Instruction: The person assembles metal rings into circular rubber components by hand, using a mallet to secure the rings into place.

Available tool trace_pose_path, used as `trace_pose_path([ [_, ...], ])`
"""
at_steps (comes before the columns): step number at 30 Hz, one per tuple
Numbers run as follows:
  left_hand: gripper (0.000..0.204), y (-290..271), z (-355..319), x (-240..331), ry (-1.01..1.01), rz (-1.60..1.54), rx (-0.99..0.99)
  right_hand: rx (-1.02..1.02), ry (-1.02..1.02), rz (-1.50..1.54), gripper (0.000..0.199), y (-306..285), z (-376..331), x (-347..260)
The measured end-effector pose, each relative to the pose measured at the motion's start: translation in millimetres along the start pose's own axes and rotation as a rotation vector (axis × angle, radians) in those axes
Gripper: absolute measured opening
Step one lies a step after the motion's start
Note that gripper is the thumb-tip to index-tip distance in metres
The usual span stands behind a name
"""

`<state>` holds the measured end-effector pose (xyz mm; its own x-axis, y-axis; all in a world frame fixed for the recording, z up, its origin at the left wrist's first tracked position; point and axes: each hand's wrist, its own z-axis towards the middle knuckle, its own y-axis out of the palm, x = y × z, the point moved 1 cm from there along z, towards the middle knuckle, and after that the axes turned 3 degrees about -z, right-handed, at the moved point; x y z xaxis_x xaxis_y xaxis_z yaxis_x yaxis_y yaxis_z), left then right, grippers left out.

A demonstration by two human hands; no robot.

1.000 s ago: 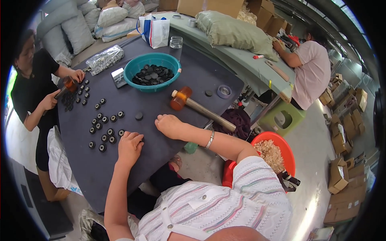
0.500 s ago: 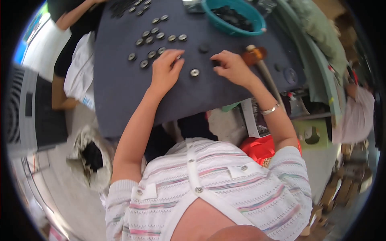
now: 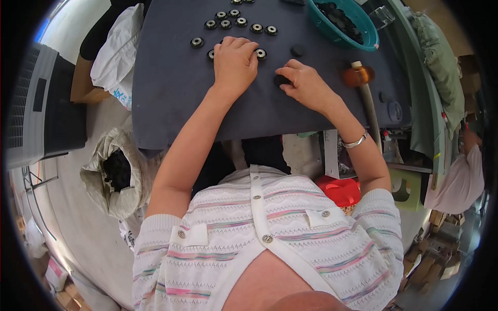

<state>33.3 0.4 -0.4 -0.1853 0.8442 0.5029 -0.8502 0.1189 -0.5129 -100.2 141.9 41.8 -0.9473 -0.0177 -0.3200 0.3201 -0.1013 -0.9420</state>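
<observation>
My left hand [image 3: 236, 67] reaches over the row of black wheels with metal centres, back of the hand up and fingers bent down. Its thumb and forefinger close on the left rim of one wheel [image 3: 261, 54]. Other wheels lie partly hidden beneath and left of the fingers. To the right, my right hand [image 3: 307, 87] pinches a plain black round piece [image 3: 281, 80] just above the dark table [image 3: 176, 98]. Another black round piece [image 3: 297, 50] lies beyond that hand. Several more wheels [image 3: 240, 22] sit in loose rows farther back.
A teal basin [image 3: 374, 44] of black pieces stands back right beside a clear glass jar [image 3: 381, 18]. An amber-headed mallet [image 3: 359, 76] lies right of my right hand. An open sack [image 3: 136, 176] of black pieces stands on the floor at left.
My left hand has moved away from me toward the wheels, and the single wheel between my hands has shifted with it. My right hand still holds its black piece. The view has shifted too.
</observation>
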Motion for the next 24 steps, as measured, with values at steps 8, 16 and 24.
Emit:
trace_pose_path([
  [8,0.025,15,2,2,0.183,0.147,-0.109,-0.031,0.029,-0.147,0.022,-4,4,-7],
  [16,0.017,11,-5,6,0.243,0.165,-0.253,0.019,0.1,-0.22,0.021,-8,6,-5],
  [24,0.023,-3,-4,16,0.179,0.051,-0.316,0.15,0.548,-0.436,0.019,-109,48,149],
])
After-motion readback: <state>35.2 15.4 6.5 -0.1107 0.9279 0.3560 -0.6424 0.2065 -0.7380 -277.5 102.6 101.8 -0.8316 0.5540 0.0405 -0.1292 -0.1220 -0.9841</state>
